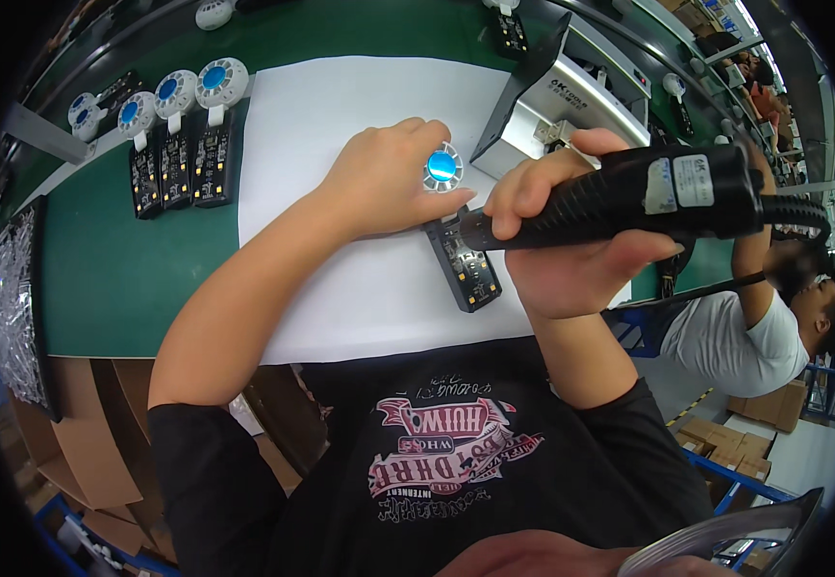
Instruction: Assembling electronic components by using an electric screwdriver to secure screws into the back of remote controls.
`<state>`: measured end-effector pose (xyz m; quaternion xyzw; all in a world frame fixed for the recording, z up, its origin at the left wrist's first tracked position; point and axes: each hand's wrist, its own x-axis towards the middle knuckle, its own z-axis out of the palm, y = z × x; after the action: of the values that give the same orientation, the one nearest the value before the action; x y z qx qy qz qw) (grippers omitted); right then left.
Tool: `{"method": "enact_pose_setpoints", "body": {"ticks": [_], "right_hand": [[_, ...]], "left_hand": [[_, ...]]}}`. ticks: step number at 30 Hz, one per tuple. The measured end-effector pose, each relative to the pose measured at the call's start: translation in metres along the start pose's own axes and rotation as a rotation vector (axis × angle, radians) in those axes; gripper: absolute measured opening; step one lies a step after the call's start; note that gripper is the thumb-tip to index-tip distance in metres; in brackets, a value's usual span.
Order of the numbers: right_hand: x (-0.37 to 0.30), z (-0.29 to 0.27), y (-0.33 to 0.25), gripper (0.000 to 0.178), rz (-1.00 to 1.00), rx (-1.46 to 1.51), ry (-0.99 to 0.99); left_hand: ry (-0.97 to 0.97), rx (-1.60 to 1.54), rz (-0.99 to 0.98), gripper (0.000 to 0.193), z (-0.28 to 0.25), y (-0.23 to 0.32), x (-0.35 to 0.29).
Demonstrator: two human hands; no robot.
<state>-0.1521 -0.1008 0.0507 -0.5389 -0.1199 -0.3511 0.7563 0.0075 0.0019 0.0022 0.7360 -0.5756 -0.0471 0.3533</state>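
My left hand (389, 178) is closed around the white round head of a small device, whose blue disc faces up between thumb and fingers. From that head the device's black oblong body (466, 269), dotted with small yellowish squares, slants toward me on a white sheet (341, 288). My right hand (571, 274) grips a black electric screwdriver (600, 197) with a thick cable at its rear. The screwdriver's nose points left and meets the device near its neck in this view; its bit and exact contact are hidden.
A silver screw-feeder-like box (552, 101) stands just beyond my right hand. Several similar devices (214, 144) lie at the left on the green tabletop (100, 288). A black tray of clear plastic bags (13, 298) sits at the far left. Another person (735, 337) is at the right.
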Motion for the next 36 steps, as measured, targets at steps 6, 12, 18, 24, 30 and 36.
{"method": "enact_pose_setpoints", "body": {"ticks": [6, 12, 18, 24, 30, 36], "right_hand": [[0.0, 0.0, 0.002, 0.094, 0.021, 0.028, -0.031], [0.018, -0.033, -0.026, 0.09, -0.092, -0.089, -0.07], [0.047, -0.043, -0.053, 0.085, -0.471, -0.765, 0.311], [0.037, -0.051, -0.043, 0.084, -0.25, -0.538, 0.201], [-0.003, -0.035, -0.045, 0.089, -0.104, -0.084, 0.05], [-0.025, -0.037, -0.038, 0.092, -0.039, -0.104, 0.037]], "left_hand": [[-0.011, 0.04, 0.028, 0.053, 0.0, 0.001, 0.003], [0.031, 0.051, 0.031, 0.053, 0.004, 0.0, 0.002], [-0.015, 0.067, -0.038, 0.053, 0.001, 0.008, 0.002], [0.023, 0.023, -0.086, 0.053, 0.001, 0.001, 0.003], [0.082, 0.055, -0.094, 0.054, 0.002, -0.007, 0.005], [0.049, 0.059, -0.111, 0.056, 0.001, -0.007, 0.005]]}}
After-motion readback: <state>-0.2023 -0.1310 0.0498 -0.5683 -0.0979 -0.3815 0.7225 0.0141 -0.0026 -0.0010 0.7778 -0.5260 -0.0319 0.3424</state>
